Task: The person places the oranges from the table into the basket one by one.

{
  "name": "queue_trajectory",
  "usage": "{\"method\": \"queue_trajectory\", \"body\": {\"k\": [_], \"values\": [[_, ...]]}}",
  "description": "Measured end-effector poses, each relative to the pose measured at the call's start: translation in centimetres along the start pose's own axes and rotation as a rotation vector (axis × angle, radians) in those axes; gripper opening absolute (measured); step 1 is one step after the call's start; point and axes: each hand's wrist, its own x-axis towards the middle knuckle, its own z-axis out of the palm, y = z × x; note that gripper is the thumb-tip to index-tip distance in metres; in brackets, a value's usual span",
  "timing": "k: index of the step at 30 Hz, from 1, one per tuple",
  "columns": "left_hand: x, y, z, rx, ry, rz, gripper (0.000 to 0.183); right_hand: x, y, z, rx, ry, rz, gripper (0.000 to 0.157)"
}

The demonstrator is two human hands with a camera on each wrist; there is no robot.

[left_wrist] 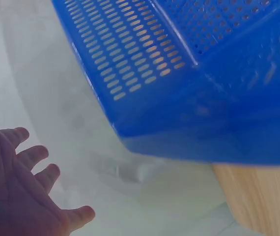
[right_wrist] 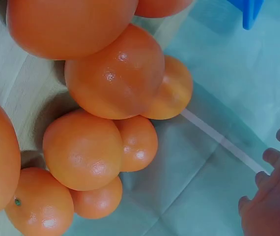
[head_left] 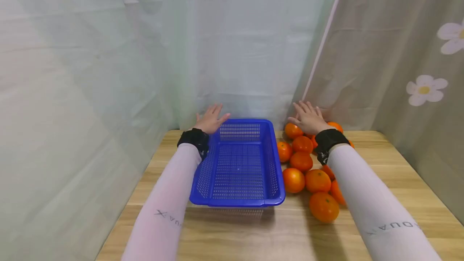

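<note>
On the wood-grain tabletop (head_left: 232, 237), a blue perforated plastic basket (head_left: 238, 168) lies at the centre of the head view with nothing in it, and a cluster of oranges (head_left: 301, 161) sits just beside its right side. The left hand (head_left: 211, 120), fingers spread wide and holding nothing, appears over the basket's far left corner. From the head that hand overlaps the rim, but the left wrist view shows it apart from the basket, palm and spread fingers in sight against the pale curtain (head_left: 232, 51). The right hand (head_left: 308, 119) is also spread and holds nothing; from the head it covers part of the farthest fruit, while the right wrist view shows a gap between its fingertips and the oranges. Only that close view makes out a small green stem end (right_wrist: 17, 201) on one fruit.

The right forearm's white sleeve (head_left: 377, 200) and black wristband (head_left: 330, 142) hide several oranges, so their full number cannot be told. Dark lettering (head_left: 396, 226) on this sleeve curves out of sight. The left wrist frame cuts off much of the basket and the hand's near side; the right wrist frame crops the nearest oranges, the hand, and a sliver of blue at the top, too little to show which part of the basket it is.
</note>
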Motion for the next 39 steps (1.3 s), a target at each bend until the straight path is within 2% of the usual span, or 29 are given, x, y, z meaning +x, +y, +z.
{"method": "queue_trajectory", "body": {"k": [5,12,16,20,26,29,32,36,39], "values": [[-0.3,-1.8,-0.2,-0.050,0.005,0.049,0.070,-1.3,1.3,-0.3,0.057,-0.005,-0.027,0.077],[-2.0,-4.0,-0.7,-0.175,0.000,0.087,0.067,-2.6,2.5,-1.2,0.095,0.025,0.010,0.070],[-3.0,-4.9,-0.6,-0.258,0.007,0.110,0.064,-3.7,2.9,-1.7,0.115,0.042,0.000,0.070],[-3.8,-5.7,0.0,-0.329,0.042,0.136,0.062,-4.7,3.6,-2.0,0.133,0.054,-0.017,0.070],[-5.0,-6.8,1.7,-0.477,0.040,0.087,0.064,-6.1,4.3,-2.5,0.146,0.034,-0.020,0.068],[-6.4,-6.2,1.5,-0.520,0.014,0.055,0.063,-6.7,4.7,-2.3,0.146,0.045,-0.033,0.067],[-6.9,-6.6,2.1,-0.548,-0.005,0.037,0.063,-7.1,5.4,-2.0,0.174,0.069,-0.046,0.066],[-6.3,-8.0,3.8,-0.575,-0.012,0.026,0.063,-7.8,6.7,-1.8,0.231,0.071,-0.023,0.066],[-6.4,-8.1,4.5,-0.592,-0.021,0.019,0.063,-8.4,7.3,-1.9,0.255,0.061,0.004,0.068]]}}
